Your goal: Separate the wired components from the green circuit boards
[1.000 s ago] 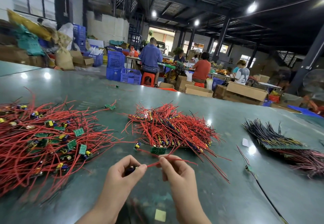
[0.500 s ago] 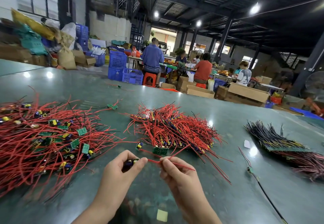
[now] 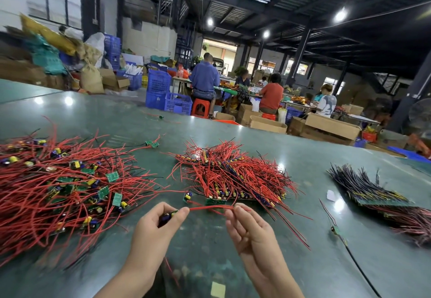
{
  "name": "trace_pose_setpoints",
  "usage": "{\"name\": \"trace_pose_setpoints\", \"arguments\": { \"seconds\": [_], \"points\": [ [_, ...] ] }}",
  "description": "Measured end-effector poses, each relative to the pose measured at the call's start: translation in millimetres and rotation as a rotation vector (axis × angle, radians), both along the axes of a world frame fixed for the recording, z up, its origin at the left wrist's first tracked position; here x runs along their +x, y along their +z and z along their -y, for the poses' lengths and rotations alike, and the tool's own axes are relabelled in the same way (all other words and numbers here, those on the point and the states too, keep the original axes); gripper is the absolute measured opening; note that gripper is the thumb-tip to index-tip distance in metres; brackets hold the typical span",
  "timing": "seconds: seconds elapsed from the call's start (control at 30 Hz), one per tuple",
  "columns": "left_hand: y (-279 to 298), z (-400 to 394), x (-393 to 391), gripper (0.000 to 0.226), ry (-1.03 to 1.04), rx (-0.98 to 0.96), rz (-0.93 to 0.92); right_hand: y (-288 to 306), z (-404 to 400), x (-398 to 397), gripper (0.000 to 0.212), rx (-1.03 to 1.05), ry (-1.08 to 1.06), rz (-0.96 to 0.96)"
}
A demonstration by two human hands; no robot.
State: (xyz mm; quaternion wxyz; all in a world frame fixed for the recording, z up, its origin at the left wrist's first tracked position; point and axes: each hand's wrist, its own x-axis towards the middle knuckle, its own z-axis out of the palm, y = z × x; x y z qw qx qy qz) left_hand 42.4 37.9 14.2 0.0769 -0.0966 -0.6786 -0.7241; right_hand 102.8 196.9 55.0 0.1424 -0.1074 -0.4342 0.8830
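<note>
My left hand (image 3: 156, 227) pinches a small dark component (image 3: 168, 216) between thumb and fingers. A red wire (image 3: 210, 207) runs from it rightward to the fingertips of my right hand (image 3: 248, 230), whose fingers are straight and spread, only touching the wire's end. Just beyond the wire lies a small green circuit board (image 3: 215, 201) at the near edge of the middle pile of red wired parts (image 3: 233, 176). A larger heap of red wires with green boards and yellow-topped parts (image 3: 58, 190) spreads across the left.
The green table (image 3: 303, 157) also carries a bundle of dark wires on a board strip (image 3: 368, 188) at the right, a loose black-wired part (image 3: 335, 230), a white scrap (image 3: 330, 195) and a yellow sticker (image 3: 218, 289). People work at tables far behind.
My right hand has opened from pinching the red wire, and its fingers are now spread. Both hands have drawn a little apart. The left hand still holds the component.
</note>
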Motion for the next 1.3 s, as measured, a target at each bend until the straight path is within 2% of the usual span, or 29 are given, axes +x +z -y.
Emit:
{"name": "trace_pose_setpoints", "arguments": {
  "seconds": [0.03,0.13,0.17,0.27,0.33,0.43,0.47,0.5,0.53,0.6,0.63,0.67,0.73,0.83,0.9,1.07,1.13,1.23,1.3],
  "points": [
    [-0.9,0.9,-1.2,0.026,0.004,0.006,-0.001,-0.6,-1.0,0.3,0.005,0.079,-0.019,0.003],
    [-3.3,3.4,-4.9,0.025,0.041,-0.036,-0.064,-1.2,-6.0,0.8,0.011,0.55,-0.186,0.022],
    [-3.9,4.2,-6.2,0.025,0.054,-0.058,-0.085,-1.7,-7.0,1.2,0.01,0.625,-0.21,0.012],
    [-5.1,6.5,-10.1,0.023,0.086,-0.094,-0.113,-0.6,-7.4,2.4,0.013,0.571,-0.175,-0.007],
    [-5.7,8.3,-11.5,0.023,0.094,-0.092,-0.123,-1.0,-6.0,1.4,0.015,0.432,-0.121,0.006],
    [-4.1,8.1,-11.6,0.022,0.076,-0.07,-0.118,1.1,-6.2,1.4,0.004,0.175,-0.019,0.002],
    [-3.3,7.8,-11.8,0.023,0.069,-0.062,-0.109,1.9,-7.0,1.9,0.007,0.134,0.003,0.005],
    [-2.9,8.0,-12.4,0.024,0.072,-0.054,-0.102,2.2,-7.8,2.6,0.008,0.153,0.015,0.011],
    [-2.3,8.7,-12.9,0.025,0.08,-0.045,-0.097,1.8,-8.1,3.1,0.006,0.258,0.0,0.03],
    [-1.2,11.4,-15.0,0.026,0.101,-0.047,-0.127,-1.4,-9.3,2.7,0.019,0.65,-0.105,0.065],
    [-0.1,13.5,-15.8,0.025,0.108,-0.069,-0.153,-2.7,-9.6,1.7,0.025,0.794,-0.147,0.072],
    [1.8,15.1,-16.4,0.024,0.105,-0.09,-0.172,-3.5,-11.2,1.4,0.027,0.853,-0.156,0.074],
    [4.9,19.5,-18.1,0.023,0.08,-0.1,-0.199,-2.6,-15.6,2.2,0.025,0.781,-0.052,0.07],
    [9.5,25.8,-20.5,0.016,-0.007,-0.099,-0.2,6.1,-16.6,9.2,0.009,0.635,0.342,-0.018],
    [11.0,29.1,-20.6,0.015,-0.022,-0.113,-0.202,9.8,-15.8,11.5,0.004,0.655,0.424,-0.024],
    [10.9,31.1,-17.2,0.019,0.052,-0.343,-0.342,3.6,-19.8,4.4,0.019,0.935,-0.16,0.134],
    [7.6,29.9,-17.0,0.02,0.066,-0.459,-0.429,3.1,-18.9,4.2,0.02,0.995,-0.2,0.133],
    [6.0,33.7,-20.6,0.019,0.19,-0.549,-0.496,7.8,-15.8,6.0,0.019,1.077,-0.076,0.132],
    [9.6,38.7,-23.5,0.018,0.323,-0.569,-0.543,20.5,-11.0,10.0,0.022,1.099,-0.163,0.045]
  ]
}}
